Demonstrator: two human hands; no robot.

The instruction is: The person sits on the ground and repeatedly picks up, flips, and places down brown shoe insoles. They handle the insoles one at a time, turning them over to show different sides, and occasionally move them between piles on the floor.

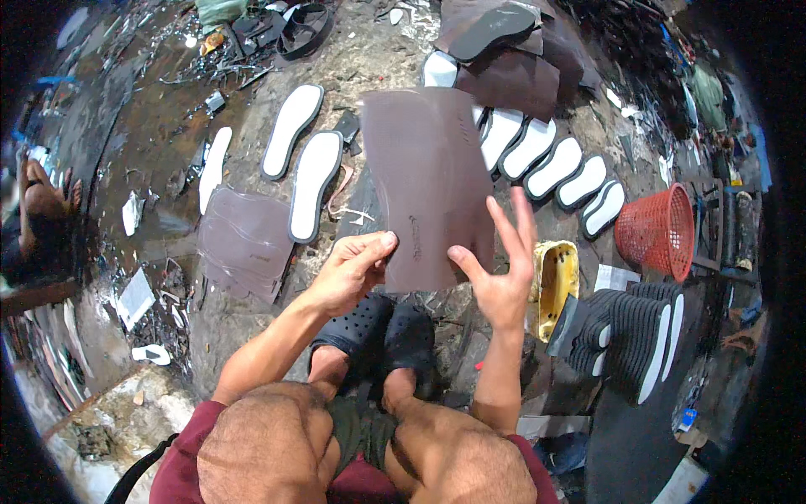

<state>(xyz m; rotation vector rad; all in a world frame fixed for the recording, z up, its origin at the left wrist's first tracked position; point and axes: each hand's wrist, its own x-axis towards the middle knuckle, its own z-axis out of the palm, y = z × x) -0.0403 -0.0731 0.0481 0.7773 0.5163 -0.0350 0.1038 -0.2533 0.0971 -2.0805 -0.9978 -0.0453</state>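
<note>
A brown sheet [428, 181] with faint pale sole-shaped outlines hangs in front of me above my black clogs [353, 328]. My left hand [357, 265] pinches its lower left edge between thumb and fingers. At the lower right edge, my right hand [501, 281] has its thumb against the sheet, its visible fingers spread and pointing up, slightly blurred. White-topped soles with dark rims [317, 181] lie on the ground to the left, beside another marked brown sheet [243, 244]. A row of similar soles [554, 166] runs off to the right, partly hidden behind the held sheet.
More brown sheets [512, 84] are piled at the far right under a dark sole [493, 32]. On the right stand a red basket [659, 231], a yellow container [554, 290] and stacked black soles [634, 340]. Scraps litter the wet ground at left; another person's limbs [46, 202] show there.
</note>
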